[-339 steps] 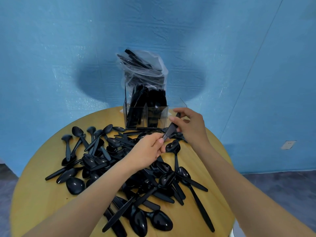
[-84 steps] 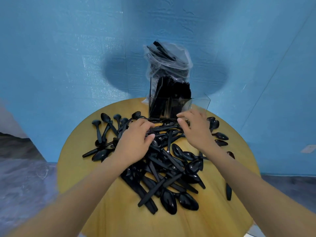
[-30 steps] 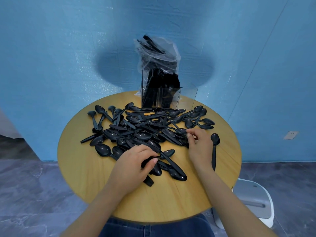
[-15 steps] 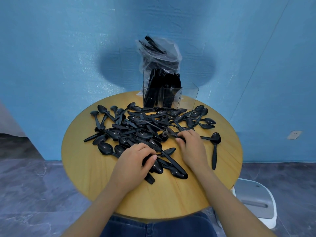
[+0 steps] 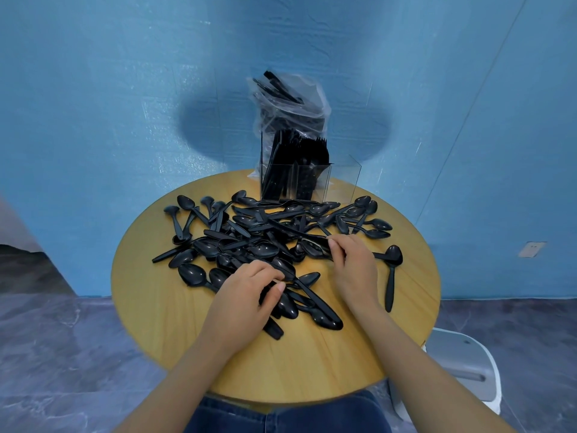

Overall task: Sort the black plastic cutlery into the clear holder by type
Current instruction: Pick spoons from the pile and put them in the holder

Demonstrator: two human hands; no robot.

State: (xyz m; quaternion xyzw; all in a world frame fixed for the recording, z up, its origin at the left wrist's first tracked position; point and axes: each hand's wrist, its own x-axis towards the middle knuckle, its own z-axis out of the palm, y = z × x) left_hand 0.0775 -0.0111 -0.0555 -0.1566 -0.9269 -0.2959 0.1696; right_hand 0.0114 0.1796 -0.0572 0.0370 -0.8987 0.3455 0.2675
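Note:
A heap of black plastic cutlery [image 5: 265, 239], mostly spoons, covers the middle of a round wooden table [image 5: 327, 364]. The clear holder [image 5: 342, 182] stands at the table's far edge; its left and middle compartments hold upright black pieces, and its right compartment looks empty. My left hand [image 5: 246, 298] lies on the near side of the heap, fingers curled over a few spoons [image 5: 285, 303]. My right hand [image 5: 352, 260] reaches into the heap's right side and pinches a black piece [image 5: 315, 248] with its fingertips. A lone spoon [image 5: 392, 273] lies to the right of that hand.
A clear plastic bag [image 5: 290, 104] of more black cutlery stands behind the holder against the blue wall. A white stool [image 5: 462, 367] sits on the grey floor at the lower right. My jeans show under the table's near edge.
My right hand has slid a little left and forward into the heap and closed its fingertips on a piece. My left hand has stayed on the near spoons.

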